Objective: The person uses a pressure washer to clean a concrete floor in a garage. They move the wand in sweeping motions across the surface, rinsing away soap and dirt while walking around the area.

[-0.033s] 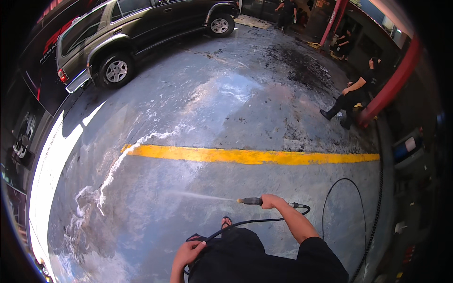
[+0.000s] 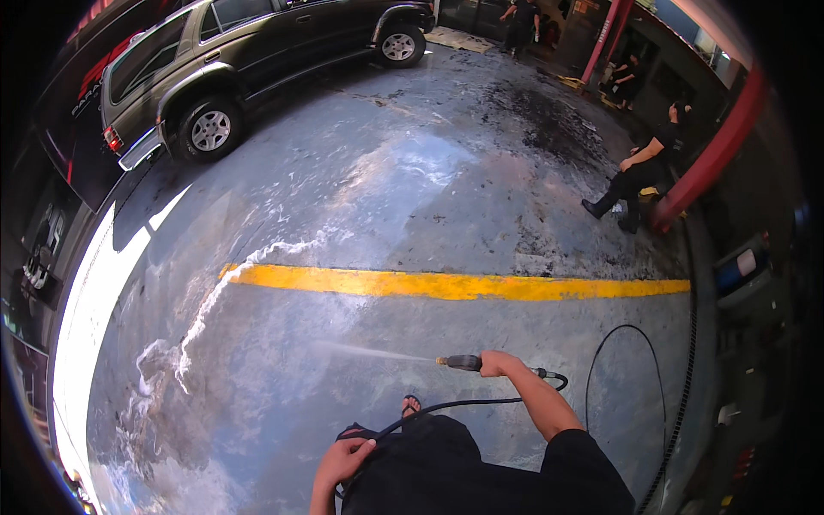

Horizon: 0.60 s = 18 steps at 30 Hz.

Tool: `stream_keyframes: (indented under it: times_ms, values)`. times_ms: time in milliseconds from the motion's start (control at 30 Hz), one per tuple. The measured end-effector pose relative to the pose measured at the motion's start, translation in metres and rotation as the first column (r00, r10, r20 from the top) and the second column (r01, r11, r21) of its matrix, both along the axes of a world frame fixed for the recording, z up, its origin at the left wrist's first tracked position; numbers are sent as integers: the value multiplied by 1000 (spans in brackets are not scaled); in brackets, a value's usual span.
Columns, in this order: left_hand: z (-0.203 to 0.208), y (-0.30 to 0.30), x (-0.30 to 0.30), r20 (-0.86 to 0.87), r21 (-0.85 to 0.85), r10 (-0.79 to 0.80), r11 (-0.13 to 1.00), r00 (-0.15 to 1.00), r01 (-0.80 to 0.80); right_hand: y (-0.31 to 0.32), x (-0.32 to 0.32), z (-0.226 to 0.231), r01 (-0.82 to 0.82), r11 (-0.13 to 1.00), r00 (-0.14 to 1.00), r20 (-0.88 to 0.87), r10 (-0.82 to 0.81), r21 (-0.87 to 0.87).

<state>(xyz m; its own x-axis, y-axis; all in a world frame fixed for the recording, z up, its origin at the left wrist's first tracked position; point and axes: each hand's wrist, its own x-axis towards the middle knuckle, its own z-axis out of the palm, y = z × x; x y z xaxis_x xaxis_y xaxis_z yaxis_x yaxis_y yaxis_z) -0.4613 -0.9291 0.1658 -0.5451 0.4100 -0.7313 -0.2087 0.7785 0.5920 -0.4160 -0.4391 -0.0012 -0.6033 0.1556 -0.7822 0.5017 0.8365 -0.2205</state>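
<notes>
Wrapped round a black pressure washer gun (image 2: pixel 463 362) with a brass-coloured tip, my right hand (image 2: pixel 496 364) is closed in front of my body. A white fan of water (image 2: pixel 369 350) shoots left from the tip over the wet floor (image 2: pixel 412 322). From the back of the gun a black hose (image 2: pixel 472 401) loops round and runs left across my lap. My left hand (image 2: pixel 343 459) is closed on that hose by my thigh, its thumb on top; part of its grip is hidden. A sandalled foot (image 2: pixel 412 405) shows below the spray.
A yellow floor line (image 2: pixel 463 285) crosses ahead, with white foam (image 2: pixel 199 322) at left. A dark SUV (image 2: pixel 283 51) stands far left. At right, a seated person (image 2: pixel 645 163) is beside a red post (image 2: pixel 717 146); other people are farther back. More hose (image 2: pixel 657 352) lies at right.
The gun and my right hand have shifted very slightly to the right, and the spray with them. My left hand stays on the hose.
</notes>
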Motion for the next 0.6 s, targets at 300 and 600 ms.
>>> stream_keyframes:
  times_ms: [300, 600]
  values:
    - [-12, 70, -60, 95, 125, -5, 992, 995, -7, 105, -70, 32, 221, 964, 969, -140, -201, 144]
    - [-34, 98, -146, 36, 114, 51, 992, 998, -55, 89, -165, 18, -148, 988, 986, -82, 144, -54]
